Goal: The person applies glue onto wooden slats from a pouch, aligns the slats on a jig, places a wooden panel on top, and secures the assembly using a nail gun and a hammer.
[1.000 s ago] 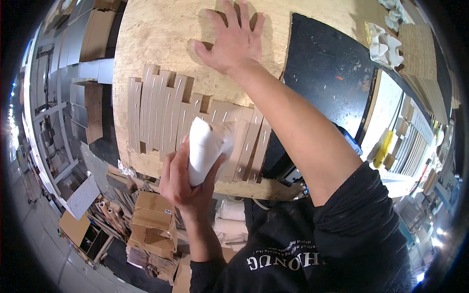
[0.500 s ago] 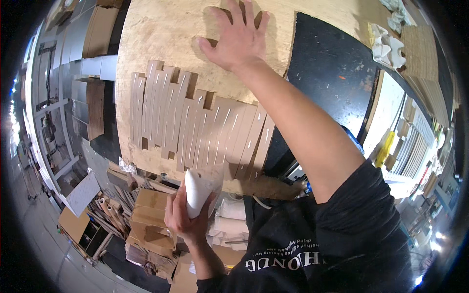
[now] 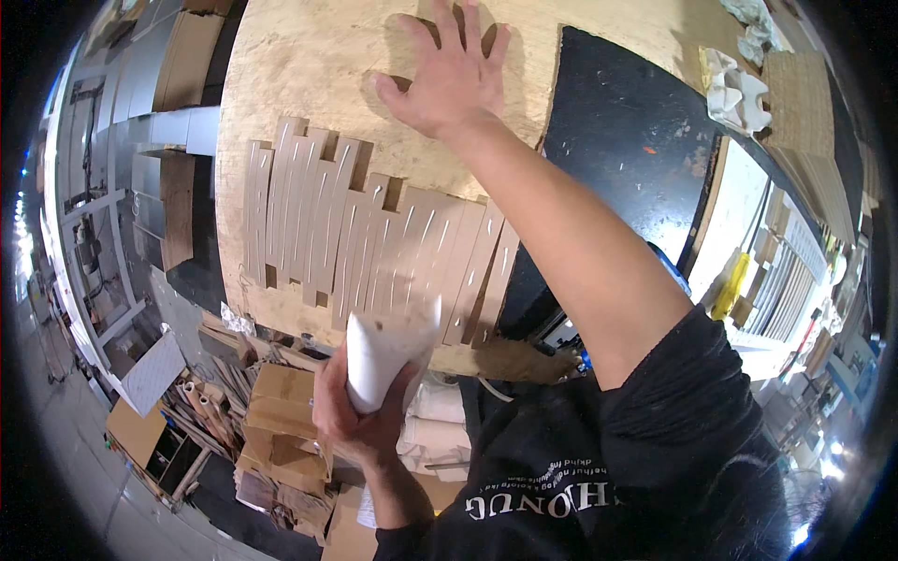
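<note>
My left hand (image 3: 351, 411) is wrapped round a white, partly see-through plastic bag (image 3: 379, 360) at the near edge of the wooden table. The bag's upper end is wide and uneven, and it hides some of what lies behind it. Beyond it, a row of light brown cardboard strips (image 3: 360, 234) lies side by side, their ends staggered. Thin white lines, looking like glue, run along many of them. Past the strips' far right side, my right hand (image 3: 451, 84) rests flat on the wooden tabletop (image 3: 309, 56), fingers spread, holding nothing.
A black mat (image 3: 622, 140) lies right of the strips. Further right are a yellow-handled tool (image 3: 731, 288), a crumpled white tray (image 3: 737, 92) and a stack of brown board (image 3: 800, 103). Below the table edge stand a cardboard box (image 3: 281, 397) and offcuts (image 3: 201, 407).
The plastic bag has turned in my left hand, and its upper end now shows wider. My right hand stays flat on the table. The whole view has shifted slightly.
</note>
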The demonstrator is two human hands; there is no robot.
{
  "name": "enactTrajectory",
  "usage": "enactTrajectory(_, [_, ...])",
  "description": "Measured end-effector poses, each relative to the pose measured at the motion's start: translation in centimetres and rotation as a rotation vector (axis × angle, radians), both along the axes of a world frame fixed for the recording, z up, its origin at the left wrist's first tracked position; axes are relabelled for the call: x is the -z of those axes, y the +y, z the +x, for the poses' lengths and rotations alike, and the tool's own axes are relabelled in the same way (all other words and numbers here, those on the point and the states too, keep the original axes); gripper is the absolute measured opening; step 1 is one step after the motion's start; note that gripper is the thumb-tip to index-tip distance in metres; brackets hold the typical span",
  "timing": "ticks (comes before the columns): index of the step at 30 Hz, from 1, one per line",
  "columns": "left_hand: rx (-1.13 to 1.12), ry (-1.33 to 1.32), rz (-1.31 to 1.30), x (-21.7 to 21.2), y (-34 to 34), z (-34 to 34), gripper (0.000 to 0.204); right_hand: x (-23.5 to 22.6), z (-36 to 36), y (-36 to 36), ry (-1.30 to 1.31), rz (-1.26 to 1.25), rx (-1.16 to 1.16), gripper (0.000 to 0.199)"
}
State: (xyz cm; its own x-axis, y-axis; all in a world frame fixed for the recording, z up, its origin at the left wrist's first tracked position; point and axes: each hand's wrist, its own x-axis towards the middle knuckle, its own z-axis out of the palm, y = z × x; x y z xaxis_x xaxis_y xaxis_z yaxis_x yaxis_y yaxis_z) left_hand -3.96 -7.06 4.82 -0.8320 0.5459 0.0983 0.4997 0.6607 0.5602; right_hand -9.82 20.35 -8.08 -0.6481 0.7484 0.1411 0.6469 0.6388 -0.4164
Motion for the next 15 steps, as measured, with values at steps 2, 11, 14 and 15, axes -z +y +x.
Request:
enactTrajectory(2, [0.054,0.087,0.022,1.0,1.5,-0.7,0.058,-0.6,0.0,-0.1,-0.021,-0.030,-0.005,0.067])
enactTrajectory(11, [0.192,0.082,0.123,2.4,6.6,-2.2,0.055,-0.8,0.2,0.2,-0.057,-0.033,-0.005,0.069])
enactTrajectory(14, [0.200,0.101,0.081,2.0,5.9,-2.1,0.055,-1.1,0.0,-0.3,-0.061,-0.057,-0.022,0.069])
enactTrajectory(15, [0.192,0.093,0.055,1.9,5.6,-2.0,0.055,-1.1,0.0,-0.3,-0.058,-0.057,-0.024,0.069])
